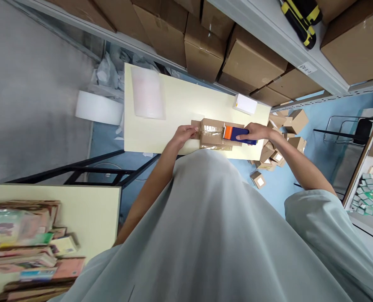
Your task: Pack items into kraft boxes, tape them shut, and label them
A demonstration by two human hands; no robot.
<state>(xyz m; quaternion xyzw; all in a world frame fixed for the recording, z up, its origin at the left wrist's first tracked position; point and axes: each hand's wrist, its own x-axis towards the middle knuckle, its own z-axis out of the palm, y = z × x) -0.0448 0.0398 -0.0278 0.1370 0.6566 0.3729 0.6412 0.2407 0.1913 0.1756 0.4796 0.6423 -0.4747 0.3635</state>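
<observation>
A metal shelf (287,42) loaded with brown cardboard boxes (205,48) runs along the far side, above and beyond a long, pale yellow table (186,94). Across the left end of that table lies a translucent plastic sheet (148,94), flat and well apart from the hands. Next in size comes the carton (212,138), lying flat on the table close to its near edge, right in front of the person's shirt (211,218). It sits between the two hands, with shiny tape across its top. The left hand (185,133) is at its left end, fingers pinching the small flap (196,123) that sticks out there. The right hand (255,131) is at the other end, wrapped around the dark blue body of a tape dispenser (240,134); the orange head of this tool is over the right part of the carton's top, pointing toward the left hand. Smallest of the separate pieces, a white box (245,104) lies beyond the dispenser, near the table's far right corner, apart from both hands
</observation>
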